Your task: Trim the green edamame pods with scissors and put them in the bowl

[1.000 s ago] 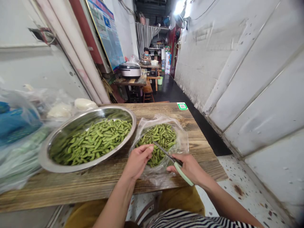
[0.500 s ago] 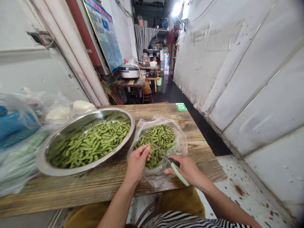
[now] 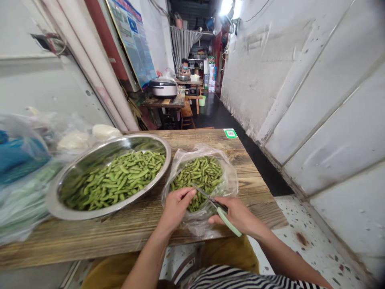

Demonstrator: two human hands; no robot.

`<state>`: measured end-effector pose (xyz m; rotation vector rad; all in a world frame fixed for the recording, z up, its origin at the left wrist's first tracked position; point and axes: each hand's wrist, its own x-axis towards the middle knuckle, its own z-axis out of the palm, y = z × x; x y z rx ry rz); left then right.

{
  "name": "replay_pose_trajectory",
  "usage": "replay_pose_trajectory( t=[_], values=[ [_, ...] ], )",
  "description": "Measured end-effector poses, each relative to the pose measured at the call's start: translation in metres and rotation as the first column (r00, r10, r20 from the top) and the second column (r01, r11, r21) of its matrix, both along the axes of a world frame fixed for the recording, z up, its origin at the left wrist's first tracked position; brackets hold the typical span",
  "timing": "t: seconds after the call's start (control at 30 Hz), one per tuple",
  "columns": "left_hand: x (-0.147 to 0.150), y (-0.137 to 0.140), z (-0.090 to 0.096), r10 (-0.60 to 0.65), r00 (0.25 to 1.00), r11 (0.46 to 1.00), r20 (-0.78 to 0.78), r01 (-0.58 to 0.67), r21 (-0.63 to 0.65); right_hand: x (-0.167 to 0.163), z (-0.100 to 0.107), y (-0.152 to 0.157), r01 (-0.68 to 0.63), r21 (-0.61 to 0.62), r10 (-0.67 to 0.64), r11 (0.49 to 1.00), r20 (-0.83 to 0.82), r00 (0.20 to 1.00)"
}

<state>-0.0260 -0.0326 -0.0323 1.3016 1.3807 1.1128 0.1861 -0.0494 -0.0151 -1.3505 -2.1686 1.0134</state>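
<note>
Over a clear plastic bag (image 3: 229,176) of green edamame pods (image 3: 202,170), my left hand (image 3: 178,205) is closed in a pinch. What it pinches looks like an edamame pod, mostly hidden by the fingertips. My right hand (image 3: 236,212) grips scissors (image 3: 229,223) with pale green handles. Their blades point up and left, with the tips close to my left fingertips. Left of the bag stands a wide steel basin (image 3: 60,214) holding many loose edamame pods (image 3: 126,174).
Plastic bags (image 3: 27,188) crowd the left end of the wooden table (image 3: 132,237). A green QR card (image 3: 230,133) lies at the far right corner. Further back are a rice cooker (image 3: 163,87) on another table, a bench, and a masked person (image 3: 184,72). A wall runs along the right.
My left fingertips have shifted slightly down and right, closer to the scissors, and the pod between them shows less. The right hand barely moves. The distant person's head has become visible.
</note>
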Motion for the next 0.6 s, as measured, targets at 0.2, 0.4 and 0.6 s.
replay_pose_trajectory(
  t=[0.2,0.4,0.6],
  values=[
    [0.000,0.000,0.005,-0.102,0.990,0.989,0.102,0.111,-0.092,-0.002,-0.013,0.002,0.037,-0.053,-0.039,0.998,-0.042,0.998],
    [-0.002,0.007,0.003,0.149,0.950,0.982,0.276,-0.111,-0.150,0.005,-0.012,0.006,0.162,0.002,-0.162,0.987,-0.030,0.986],
    [0.004,0.019,-0.012,0.124,0.810,0.988,-0.574,-0.047,0.147,0.007,-0.011,0.006,0.140,0.001,-0.140,0.990,-0.002,0.990]
  ],
)
